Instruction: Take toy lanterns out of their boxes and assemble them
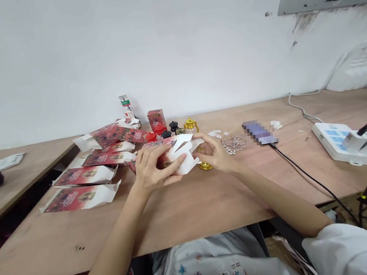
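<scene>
A red and white cardboard box (183, 153) is held up over the table between my hands, its white end flaps turned to the right. My left hand (153, 166) wraps around the body of the box, thumb across its near side. At the flap end, my right hand (215, 153) pinches a white flap between thumb and fingers. Just behind the box stand small gold (190, 126), red (160, 129) and black (173, 126) lanterns. A gold base (205, 166) shows below my right hand, partly hidden by it.
Several flattened red boxes (82, 197) lie at left; one upright box (156, 117) stands at the back. Right of my hands lie thin wire pieces (234, 142), a phone (260, 132) with a black cable, and a white power strip (344, 142). A wall closes the table's far edge.
</scene>
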Available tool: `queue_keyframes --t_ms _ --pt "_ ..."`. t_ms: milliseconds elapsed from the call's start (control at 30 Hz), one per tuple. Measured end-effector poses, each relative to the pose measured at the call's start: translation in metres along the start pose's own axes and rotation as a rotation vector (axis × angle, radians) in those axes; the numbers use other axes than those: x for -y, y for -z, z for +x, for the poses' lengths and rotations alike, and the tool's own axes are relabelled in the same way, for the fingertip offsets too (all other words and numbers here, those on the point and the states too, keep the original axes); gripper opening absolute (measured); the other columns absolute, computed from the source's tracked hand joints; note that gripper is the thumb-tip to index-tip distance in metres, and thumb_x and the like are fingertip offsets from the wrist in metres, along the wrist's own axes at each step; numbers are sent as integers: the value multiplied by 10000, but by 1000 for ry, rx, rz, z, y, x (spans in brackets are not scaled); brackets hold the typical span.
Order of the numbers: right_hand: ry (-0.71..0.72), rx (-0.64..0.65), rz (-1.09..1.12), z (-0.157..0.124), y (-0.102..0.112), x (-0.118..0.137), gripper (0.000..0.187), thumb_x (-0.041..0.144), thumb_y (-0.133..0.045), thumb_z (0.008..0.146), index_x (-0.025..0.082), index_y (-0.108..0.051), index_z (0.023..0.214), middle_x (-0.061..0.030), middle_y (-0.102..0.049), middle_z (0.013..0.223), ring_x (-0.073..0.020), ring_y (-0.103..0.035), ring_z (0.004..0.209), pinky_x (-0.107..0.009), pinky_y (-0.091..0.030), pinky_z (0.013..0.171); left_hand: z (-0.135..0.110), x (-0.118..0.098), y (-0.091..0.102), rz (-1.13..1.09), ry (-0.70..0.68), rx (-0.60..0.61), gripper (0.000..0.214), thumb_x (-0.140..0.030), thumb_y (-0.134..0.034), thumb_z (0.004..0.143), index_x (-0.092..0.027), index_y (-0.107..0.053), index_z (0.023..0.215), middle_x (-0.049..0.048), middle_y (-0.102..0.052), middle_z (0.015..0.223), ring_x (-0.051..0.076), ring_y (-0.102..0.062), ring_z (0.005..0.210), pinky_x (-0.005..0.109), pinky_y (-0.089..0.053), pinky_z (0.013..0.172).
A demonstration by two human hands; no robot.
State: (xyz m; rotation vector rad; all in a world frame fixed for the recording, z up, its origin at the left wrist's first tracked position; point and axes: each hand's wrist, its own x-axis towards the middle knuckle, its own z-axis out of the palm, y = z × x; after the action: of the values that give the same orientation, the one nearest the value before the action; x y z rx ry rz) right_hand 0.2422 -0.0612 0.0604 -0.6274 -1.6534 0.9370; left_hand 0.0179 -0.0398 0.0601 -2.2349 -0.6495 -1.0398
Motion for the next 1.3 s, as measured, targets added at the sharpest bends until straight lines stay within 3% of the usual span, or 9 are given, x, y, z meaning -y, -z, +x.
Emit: queue_keyframes --t_ms 133,300,433,567,733,867,1000,1300 --pt "16 -14 12 -5 1 -3 448 394 -668 725 264 -489 1115 -67 -548 1195 -164 -612 876 -333 -574 735 2 -3 -2 16 36 46 426 -670 -612 652 -340 -687 910 73 -630 1073 252 -598 967 420 -453 836" --pt "87 -62 -47 -11 -3 -4 351 448 -597 809 270 -511 1099 -54 -564 1155 -156 -608 863 -322 -566 718 8 -15 -1 -14 16 -134 480 -617 -631 650 -299 -613 1008 99 -605 1142 284 -581 1043 453 -454 849" --pt "108 -127 -105 -15 -7 -3 306 483 -504 865 274 -512 1089 -46 -583 1094 -146 -603 845 -316 -566 721 16 -32 2 -113 159 -127 463 -551 -647 654 -257 -527 992 109 -595 1146 281 -581 1058 452 -478 845" --pt "63 -116 21 -16 -9 -1 385 470 -544 844 296 -462 1178 -23 -613 1016 -139 -610 752 -312 -574 664 24 -45 8 -197 229 -159 433 -412 -625 723 -229 -459 1078 106 -612 1104 243 -605 1003 401 -513 815" --pt "23 -39 199 -15 -8 -3 397 448 -598 809 293 -526 1167 -30 -603 1106 -171 -602 883 -306 -562 672 29 -49 12 -231 189 -240 445 -254 -620 714 -179 -491 1133 105 -630 1042 233 -618 965 369 -525 813" --pt "-29 -4 254 -15 -9 -5 353 519 -493 857 279 -598 1094 -34 -611 1116 -184 -592 968 -337 -526 786 28 -49 9 -256 161 -250 377 -236 -639 690 -178 -529 1046 94 -647 995 227 -637 931 354 -537 789" --pt "-5 -27 193 -15 -11 -2 258 446 -638 786 277 -639 981 -19 -612 1106 -178 -577 1026 -340 -476 893 25 -50 5 -243 125 -233 372 -243 -637 687 -186 -544 1043 90 -665 1008 218 -654 915 335 -546 767" --pt "6 -47 185 -16 -11 3 238 389 -689 741 217 -545 818 -49 -591 1080 -147 -576 886 -308 -478 778 24 -51 2 -201 -10 -265 405 -272 -653 694 -191 -554 1078 78 -695 990 207 -677 885 311 -551 749"
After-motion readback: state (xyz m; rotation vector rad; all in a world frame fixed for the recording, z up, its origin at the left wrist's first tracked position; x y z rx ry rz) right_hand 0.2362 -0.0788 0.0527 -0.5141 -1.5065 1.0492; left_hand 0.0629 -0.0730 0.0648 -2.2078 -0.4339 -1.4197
